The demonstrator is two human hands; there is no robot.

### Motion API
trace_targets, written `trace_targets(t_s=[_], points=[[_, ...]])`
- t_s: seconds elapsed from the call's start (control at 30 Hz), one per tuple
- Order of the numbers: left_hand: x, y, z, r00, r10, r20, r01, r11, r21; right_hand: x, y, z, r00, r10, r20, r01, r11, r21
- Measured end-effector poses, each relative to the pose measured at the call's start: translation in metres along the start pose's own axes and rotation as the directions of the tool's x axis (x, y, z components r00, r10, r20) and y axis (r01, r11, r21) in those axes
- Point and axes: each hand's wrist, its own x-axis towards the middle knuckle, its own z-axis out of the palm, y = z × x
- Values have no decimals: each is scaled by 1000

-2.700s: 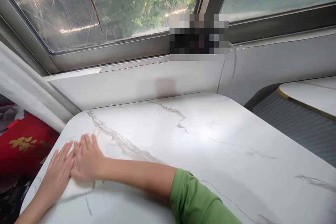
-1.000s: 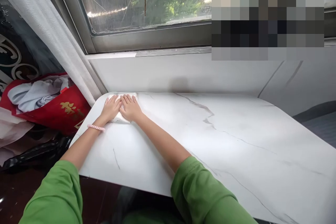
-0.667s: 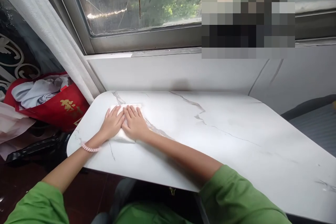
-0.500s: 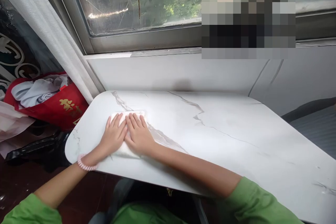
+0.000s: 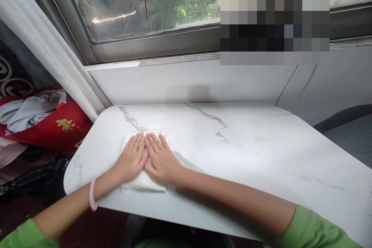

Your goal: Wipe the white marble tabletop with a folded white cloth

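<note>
A folded white cloth (image 5: 145, 183) lies flat on the white marble-patterned table (image 5: 250, 193), toward its left end. My left hand (image 5: 132, 159) presses on the cloth's left part, fingers stretched out and pointing away from me. Beside it, my right hand (image 5: 162, 159) rests flat on the right part, its fingers extended too. The two hands touch near the thumbs. Around my left wrist sits a pink coiled band (image 5: 92, 194).
A red bag (image 5: 68, 126) stuffed with grey cloth stands left of the table, near a white curtain (image 5: 49, 35). Behind the table are a white wall panel (image 5: 162, 83) and a window (image 5: 151, 4). A grey chair (image 5: 348, 131) is at the right.
Both hands have slid the cloth slightly toward me and to the right, still lying flat on it. The view has shifted a little.
</note>
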Motion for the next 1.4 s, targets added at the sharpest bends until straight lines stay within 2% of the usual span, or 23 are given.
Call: trace_targets(t_s=[0.13, 0.27, 0.33, 0.43, 0.6, 0.73, 0.83, 0.93, 1.03, 1.13, 1.27, 1.4], points=[[76, -41, 12, 1000, 15, -1, -15, 1000, 2, 51, 49, 2, 993, 105, -54, -108, 993, -56], [144, -66, 19, 997, 42, -63, -44, 999, -21, 95, 98, -3, 977, 204, -68, -209, 975, -78], [162, -72, 20, 995, 46, -91, -49, 998, -32, 108, 114, -6, 974, 213, -80, -220, 972, -81], [172, -77, 24, 992, 45, -118, -51, 997, -50, 116, 126, -9, 977, 190, -100, -199, 976, -88], [169, -79, 29, 994, 9, -107, -16, 997, -71, 113, 126, -9, 980, 167, -112, -179, 978, -105], [161, -66, 29, 995, 12, -100, -18, 999, -51, 98, 121, -11, 982, 158, -100, -169, 979, -111], [149, -39, 31, 988, 15, -151, -18, 1000, -18, 73, 117, -16, 988, 127, -87, -136, 984, -111], [130, 3, 36, 981, 16, -195, -21, 999, -24, 32, 110, -27, 996, 69, -59, -76, 989, -127], [107, 48, 38, 981, 55, -187, -73, 993, -94, -20, 98, -42, 999, 43, -32, -47, 989, -143], [81, 84, 36, 982, 131, -139, -154, 973, -172, -70, 80, -56, 998, 68, -9, -69, 986, -149], [56, 111, 26, 967, 247, -69, -256, 937, -238, -115, 60, -64, 995, 102, 14, -99, 984, -146], [50, 116, 22, 948, 312, -57, -314, 902, -297, -127, 53, -66, 992, 124, 13, -121, 981, -149]])
